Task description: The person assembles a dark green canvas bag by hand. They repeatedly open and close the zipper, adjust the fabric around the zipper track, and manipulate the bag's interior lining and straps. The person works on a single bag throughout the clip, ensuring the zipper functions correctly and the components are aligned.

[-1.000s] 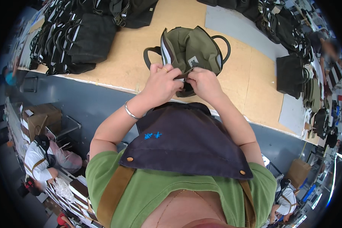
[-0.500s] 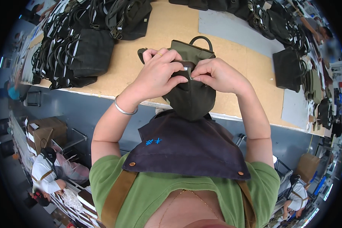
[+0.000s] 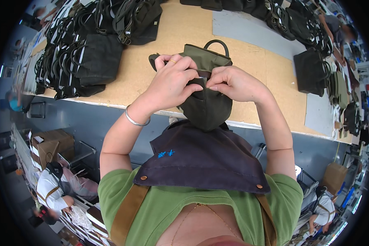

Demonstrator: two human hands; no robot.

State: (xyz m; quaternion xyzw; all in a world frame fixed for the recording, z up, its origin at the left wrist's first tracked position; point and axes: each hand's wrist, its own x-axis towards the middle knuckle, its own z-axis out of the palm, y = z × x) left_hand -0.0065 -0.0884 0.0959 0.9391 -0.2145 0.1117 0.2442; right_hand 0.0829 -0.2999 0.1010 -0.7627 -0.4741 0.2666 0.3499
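A dark olive handbag [image 3: 207, 108] rests at the table's front edge, close against my apron, its round handle [image 3: 217, 42] standing up on the far side. An open zipper [image 3: 203, 71] with metal teeth runs along its top. My left hand [image 3: 174, 80] pinches the fabric edge left of the bag's middle seam. Just right of it, my right hand [image 3: 231, 83] pinches the same edge between thumb and forefinger. Both sets of fingertips nearly meet there, and a small pale piece shows between them. What lies under the fingers is hidden.
Many dark handbags [image 3: 98, 59] are packed on the table's left side. More bags [image 3: 309, 71] stand along the right and far edges. A grey sheet [image 3: 246, 35] covers part of the tan tabletop [image 3: 176, 24]. Cardboard boxes [image 3: 53, 145] and seated people are behind me on both sides.
My right fingertips have shifted slightly at the fabric edge, and the pale piece between my hands shows less. The bag stays in place.
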